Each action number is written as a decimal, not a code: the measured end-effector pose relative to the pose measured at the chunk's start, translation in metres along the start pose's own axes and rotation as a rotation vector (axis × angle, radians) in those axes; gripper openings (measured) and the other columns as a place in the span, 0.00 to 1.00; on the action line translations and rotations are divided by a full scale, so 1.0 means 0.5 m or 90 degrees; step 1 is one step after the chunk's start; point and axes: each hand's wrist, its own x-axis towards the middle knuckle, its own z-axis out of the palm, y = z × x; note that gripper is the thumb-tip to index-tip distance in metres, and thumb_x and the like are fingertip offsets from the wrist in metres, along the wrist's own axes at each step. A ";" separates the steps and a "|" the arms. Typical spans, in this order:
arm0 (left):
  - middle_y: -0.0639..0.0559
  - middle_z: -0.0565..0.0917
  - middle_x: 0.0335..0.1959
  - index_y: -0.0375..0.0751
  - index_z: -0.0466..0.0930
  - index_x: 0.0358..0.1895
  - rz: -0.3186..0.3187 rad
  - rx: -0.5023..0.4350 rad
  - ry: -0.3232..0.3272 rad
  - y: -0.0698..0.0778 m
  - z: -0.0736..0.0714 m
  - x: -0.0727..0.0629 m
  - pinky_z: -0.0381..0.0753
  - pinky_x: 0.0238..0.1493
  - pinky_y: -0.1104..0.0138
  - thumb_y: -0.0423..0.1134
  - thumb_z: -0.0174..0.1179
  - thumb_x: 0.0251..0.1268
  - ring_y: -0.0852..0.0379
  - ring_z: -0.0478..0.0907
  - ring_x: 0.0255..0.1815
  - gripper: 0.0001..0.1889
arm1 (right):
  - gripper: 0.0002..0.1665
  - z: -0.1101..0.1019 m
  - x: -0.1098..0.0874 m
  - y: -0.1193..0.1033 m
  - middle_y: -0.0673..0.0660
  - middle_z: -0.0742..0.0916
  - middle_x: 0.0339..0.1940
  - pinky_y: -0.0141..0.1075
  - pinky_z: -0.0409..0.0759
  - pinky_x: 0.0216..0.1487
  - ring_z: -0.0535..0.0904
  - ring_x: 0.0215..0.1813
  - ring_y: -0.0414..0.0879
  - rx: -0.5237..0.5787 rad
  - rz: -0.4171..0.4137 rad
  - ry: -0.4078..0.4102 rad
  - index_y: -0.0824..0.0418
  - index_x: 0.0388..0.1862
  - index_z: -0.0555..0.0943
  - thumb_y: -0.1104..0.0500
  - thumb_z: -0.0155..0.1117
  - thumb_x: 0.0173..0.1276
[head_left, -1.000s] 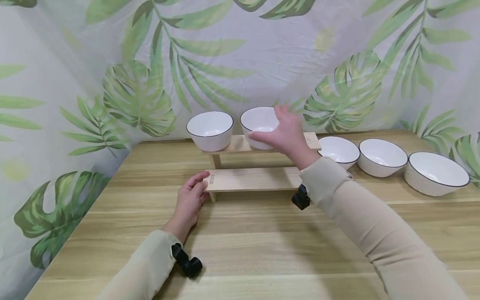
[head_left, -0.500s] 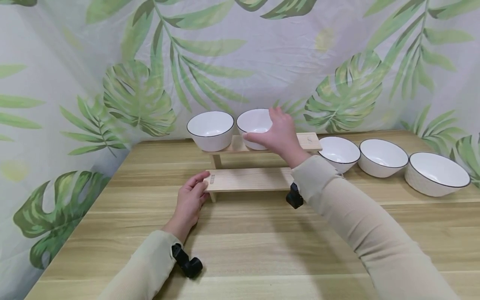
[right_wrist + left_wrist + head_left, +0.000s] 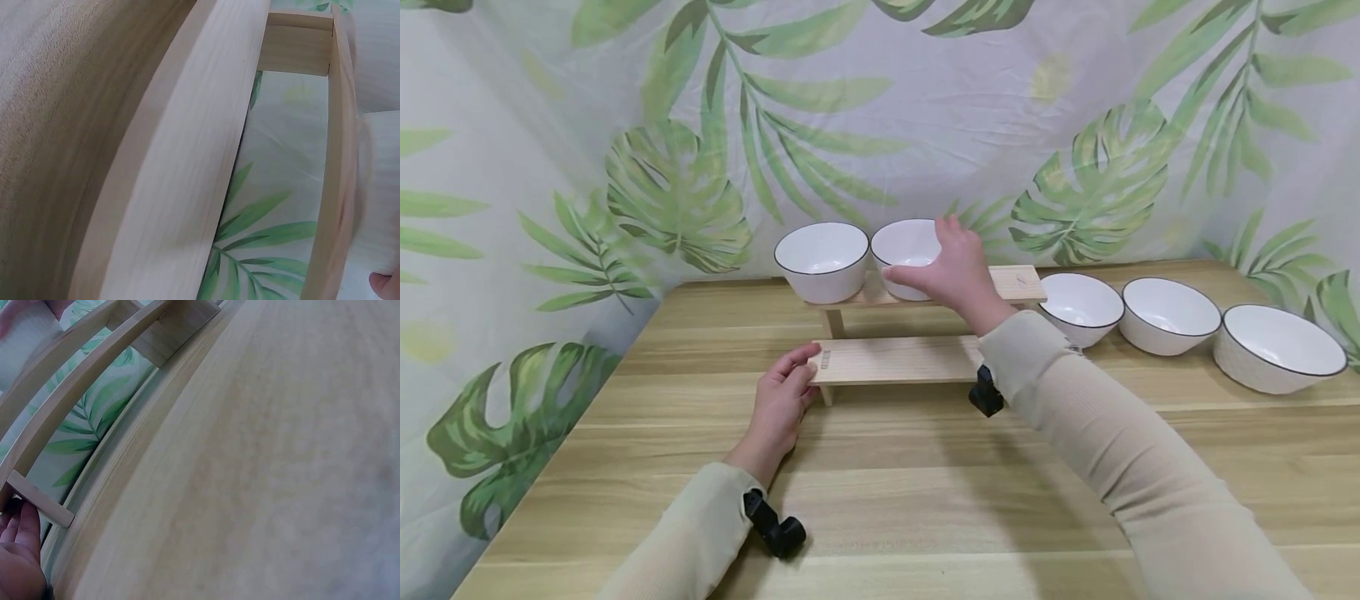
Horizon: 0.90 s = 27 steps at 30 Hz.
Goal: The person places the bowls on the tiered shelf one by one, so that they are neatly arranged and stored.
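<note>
White bowl (image 3: 901, 247), dark-rimmed, upright, sits inside the right grip (image 3: 958, 268), at the upper board (image 3: 1017, 282) of a two-tier wooden rack (image 3: 832, 323). Right grip spread wide: thumb against the bowl's near wall, fingers at the far right of its rim, bowl held between. Just left of that grip's thumb, a second bowl (image 3: 822, 265) on the same board; rims meet or nearly so, cannot tell which. Left grip (image 3: 780, 396) lower, nearly closed, pinching the left end of the lower board (image 3: 895, 360), thumb uppermost. Right of the right grip, on the worktop (image 3: 887, 500), a close row: near bowl (image 3: 1081, 304), partly behind the sleeve (image 3: 1060, 367); middle bowl (image 3: 1168, 317); end bowl (image 3: 1279, 346), wall textured. Beyond both grips, leaf-print cloth (image 3: 820, 100).
</note>
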 end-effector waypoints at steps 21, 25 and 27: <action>0.48 0.70 0.59 0.33 0.69 0.60 0.003 0.001 -0.005 0.002 0.001 0.000 0.74 0.39 0.72 0.30 0.46 0.64 0.64 0.74 0.41 0.20 | 0.55 -0.023 -0.013 0.013 0.63 0.50 0.75 0.54 0.51 0.68 0.40 0.75 0.56 0.046 -0.018 -0.037 0.60 0.74 0.51 0.33 0.58 0.56; 0.48 0.69 0.60 0.34 0.69 0.60 -0.002 -0.002 -0.005 0.001 0.003 0.000 0.74 0.40 0.72 0.30 0.46 0.64 0.63 0.74 0.42 0.20 | 0.51 -0.032 -0.010 0.016 0.62 0.51 0.75 0.55 0.51 0.68 0.41 0.75 0.56 0.057 -0.030 -0.023 0.60 0.73 0.54 0.36 0.58 0.57; 0.48 0.69 0.60 0.34 0.69 0.60 0.000 -0.005 -0.003 0.000 0.004 0.001 0.75 0.39 0.72 0.30 0.47 0.64 0.63 0.74 0.42 0.20 | 0.50 -0.040 -0.011 0.017 0.62 0.52 0.75 0.54 0.50 0.69 0.41 0.75 0.55 0.063 -0.035 -0.017 0.60 0.72 0.55 0.37 0.58 0.58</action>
